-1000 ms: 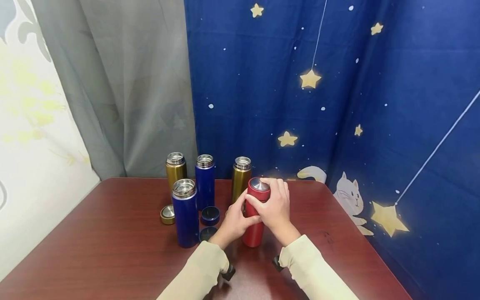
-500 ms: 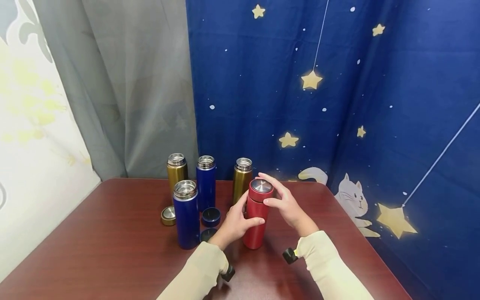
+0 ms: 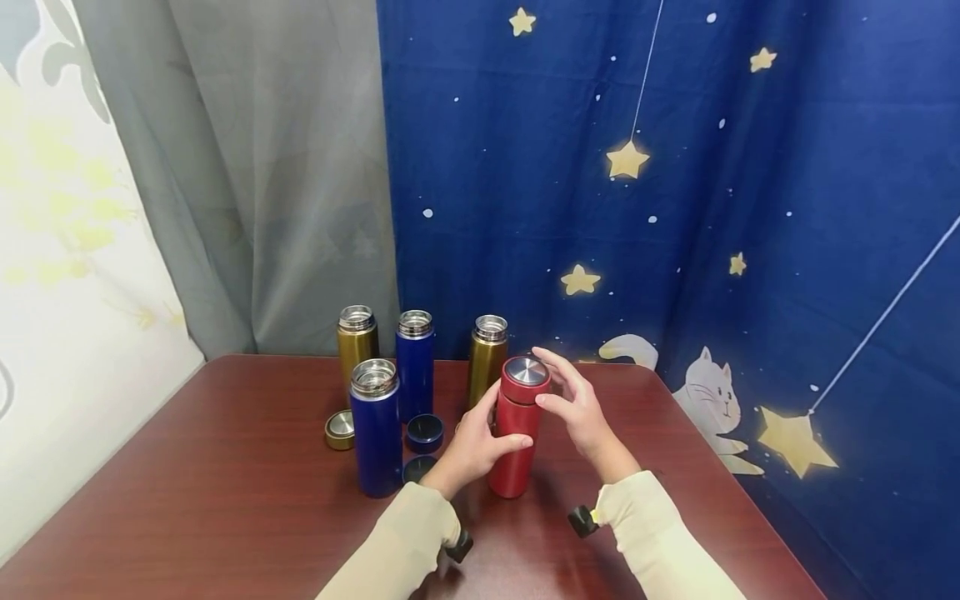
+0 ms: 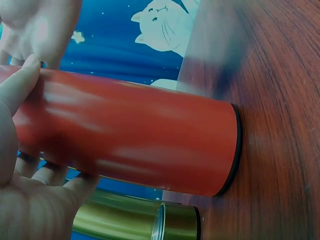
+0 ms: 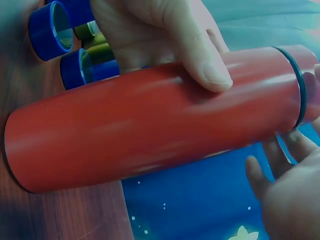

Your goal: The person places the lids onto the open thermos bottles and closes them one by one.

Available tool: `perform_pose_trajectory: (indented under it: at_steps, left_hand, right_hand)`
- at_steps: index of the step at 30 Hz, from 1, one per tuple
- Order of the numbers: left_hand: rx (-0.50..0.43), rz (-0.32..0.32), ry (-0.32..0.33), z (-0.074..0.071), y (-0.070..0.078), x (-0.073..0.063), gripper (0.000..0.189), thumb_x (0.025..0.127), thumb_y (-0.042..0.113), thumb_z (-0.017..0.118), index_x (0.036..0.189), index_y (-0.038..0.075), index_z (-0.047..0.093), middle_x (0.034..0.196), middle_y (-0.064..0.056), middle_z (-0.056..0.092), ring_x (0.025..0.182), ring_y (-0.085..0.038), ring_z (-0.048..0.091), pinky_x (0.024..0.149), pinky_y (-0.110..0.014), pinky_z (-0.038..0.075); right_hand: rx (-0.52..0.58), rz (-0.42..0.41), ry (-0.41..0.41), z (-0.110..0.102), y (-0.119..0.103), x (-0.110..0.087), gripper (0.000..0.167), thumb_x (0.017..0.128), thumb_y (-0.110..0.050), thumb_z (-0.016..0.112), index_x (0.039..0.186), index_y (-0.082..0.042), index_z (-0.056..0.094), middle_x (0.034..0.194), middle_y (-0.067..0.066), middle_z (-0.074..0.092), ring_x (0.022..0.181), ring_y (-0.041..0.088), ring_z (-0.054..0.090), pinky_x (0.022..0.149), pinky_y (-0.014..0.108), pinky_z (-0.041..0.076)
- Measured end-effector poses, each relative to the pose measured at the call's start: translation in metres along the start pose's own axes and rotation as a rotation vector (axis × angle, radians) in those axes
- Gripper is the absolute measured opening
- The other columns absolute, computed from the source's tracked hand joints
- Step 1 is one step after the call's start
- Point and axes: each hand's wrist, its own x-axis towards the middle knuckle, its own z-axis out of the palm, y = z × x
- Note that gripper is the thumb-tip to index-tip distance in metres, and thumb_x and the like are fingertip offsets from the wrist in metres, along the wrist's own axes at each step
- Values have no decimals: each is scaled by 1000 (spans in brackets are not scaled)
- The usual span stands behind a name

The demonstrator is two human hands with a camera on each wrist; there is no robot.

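Note:
A red thermos flask [image 3: 514,450] stands on the table, its red lid with a silver top [image 3: 527,372] in place. My left hand [image 3: 480,442] grips the flask's body from the left, thumb across the front. Beside the lid is my right hand [image 3: 581,410], fingers fairly straight and spread. Its thumb is at the seam below the lid, its index finger behind the lid. In the right wrist view, the right fingers [image 5: 290,155] are close under the lid end; firm contact cannot be made out. In the left wrist view, the left thumb [image 4: 22,80] lies on the flask.
Lidless flasks stand on the table [image 3: 225,500]: two blue, one nearer [image 3: 377,442] and one farther [image 3: 416,371], and two gold, left [image 3: 357,346] and right [image 3: 487,362]. A gold lid [image 3: 340,429] and two dark blue lids [image 3: 424,433] lie among them. Curtains [image 3: 525,167] hang behind.
My right hand has loosened from the lid, its fingers spreading and its wrist swinging to the right. The left hand keeps its grip on the flask. The view has shifted slightly.

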Motion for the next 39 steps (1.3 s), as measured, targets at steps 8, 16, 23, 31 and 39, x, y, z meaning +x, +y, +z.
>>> perform_pose_trajectory:
  at_steps: [8,16,23,31,39]
  left_hand:
    - [17,-17,2,0,1,1,90,78,26,83,152,21,32,123,-4,64,104,-17,64,87,-35,53]
    - [16,-15,4,1,1,1,90,78,25,83,152,19,32,125,-6,63,104,-19,65,86,-34,54]
    - [20,2,3,1,3,1,91,78,26,83,153,21,31,125,-6,63,105,-20,64,85,-34,54]
    - [28,-5,-4,-1,3,1,90,79,27,83,152,22,31,127,-4,62,106,-18,64,85,-33,54]
    - [15,-4,-10,-1,0,-1,91,79,27,83,152,21,31,129,-3,61,107,-17,63,89,-35,53]
  right_hand:
    - [-277,-8,129,10,-20,-6,49,80,3,73,126,3,60,124,20,61,114,32,54,101,53,38]
    - [-425,-60,265,15,6,-9,50,76,-14,82,122,-13,63,118,4,63,111,20,53,94,48,43]
    - [-590,-133,367,26,5,-6,53,72,-30,86,116,-13,61,112,0,60,107,17,48,86,41,46]
    - [-429,-28,258,25,0,-3,60,75,-22,82,122,-9,48,127,6,51,120,23,43,96,47,44]
    - [-51,7,-71,3,2,5,77,82,-5,61,151,-6,28,150,18,37,136,36,34,106,55,34]
